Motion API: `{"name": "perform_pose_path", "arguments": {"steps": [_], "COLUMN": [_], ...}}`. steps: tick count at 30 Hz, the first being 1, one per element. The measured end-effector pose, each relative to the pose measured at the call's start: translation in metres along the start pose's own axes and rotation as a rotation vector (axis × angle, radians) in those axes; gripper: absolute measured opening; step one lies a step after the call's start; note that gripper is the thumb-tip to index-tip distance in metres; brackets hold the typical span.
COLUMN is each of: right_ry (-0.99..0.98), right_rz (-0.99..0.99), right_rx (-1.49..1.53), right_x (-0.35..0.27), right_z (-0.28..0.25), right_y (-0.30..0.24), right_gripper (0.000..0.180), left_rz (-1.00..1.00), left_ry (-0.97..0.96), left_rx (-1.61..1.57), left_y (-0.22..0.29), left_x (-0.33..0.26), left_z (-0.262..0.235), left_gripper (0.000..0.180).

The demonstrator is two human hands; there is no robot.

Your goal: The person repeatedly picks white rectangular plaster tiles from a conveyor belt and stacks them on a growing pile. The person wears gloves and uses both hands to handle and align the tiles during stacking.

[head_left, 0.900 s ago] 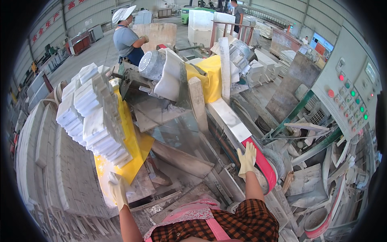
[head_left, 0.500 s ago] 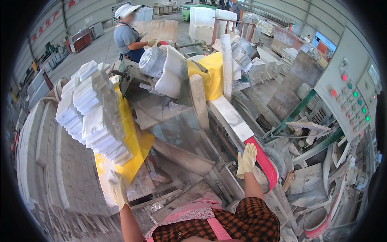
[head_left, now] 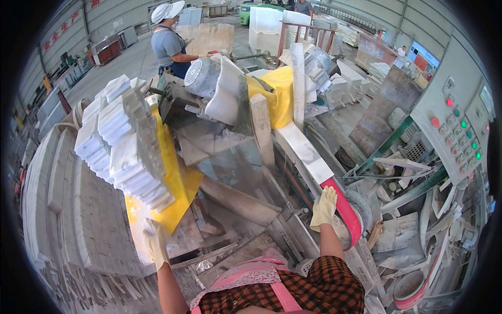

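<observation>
My right hand (head_left: 324,209), in a pale yellow glove, lies at the left edge of a red conveyor belt (head_left: 346,215), fingers stretched out and holding nothing. Just beyond its fingertips a white marble strip (head_left: 306,154) with grey veins rests on the belt and runs up to a yellow flap (head_left: 280,97). At lower left my gloved left hand (head_left: 155,242) is on the near end of a yellow sheet (head_left: 180,201), its fingers extended and partly blurred in outline. Stacked white marble pieces (head_left: 138,162) stand on that sheet, just beyond this hand.
A motor (head_left: 201,73) and upright posts (head_left: 262,131) stand beyond the belt. The control panel (head_left: 460,131) with lit buttons is at right, above stone offcuts (head_left: 397,233). Long stone slabs (head_left: 68,209) are piled at far left. A co-worker (head_left: 170,44) stands behind the machine.
The whole view has shifted slightly to the right. My hands keep nearly the same places. The co-worker has turned and stretched an arm toward the machine.
</observation>
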State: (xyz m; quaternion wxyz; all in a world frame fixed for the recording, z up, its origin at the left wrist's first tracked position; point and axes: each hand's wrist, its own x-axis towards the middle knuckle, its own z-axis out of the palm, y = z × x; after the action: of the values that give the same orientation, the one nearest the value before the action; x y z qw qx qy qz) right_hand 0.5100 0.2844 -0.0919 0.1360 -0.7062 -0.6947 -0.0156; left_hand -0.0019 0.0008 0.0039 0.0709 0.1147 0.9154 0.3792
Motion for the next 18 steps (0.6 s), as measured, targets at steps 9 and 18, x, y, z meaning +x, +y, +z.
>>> {"name": "perform_pose_path", "arguments": {"steps": [9, 18], "right_ry": [-0.083, -0.081], "right_rz": [0.037, 0.055], "right_rx": [-0.079, -0.096], "right_x": [0.001, -0.003], "right_z": [0.01, 0.015], "right_y": [0.01, 0.013], "right_gripper": [0.09, 0.091], "left_rz": [-0.024, 0.028], "left_ry": [-0.009, 0.024], "left_rx": [0.01, -0.017], "left_y": [0.001, -0.005], "left_x": [-0.003, 0.001], "left_z": [-0.002, 0.003], "left_gripper": [0.061, 0.057]}}
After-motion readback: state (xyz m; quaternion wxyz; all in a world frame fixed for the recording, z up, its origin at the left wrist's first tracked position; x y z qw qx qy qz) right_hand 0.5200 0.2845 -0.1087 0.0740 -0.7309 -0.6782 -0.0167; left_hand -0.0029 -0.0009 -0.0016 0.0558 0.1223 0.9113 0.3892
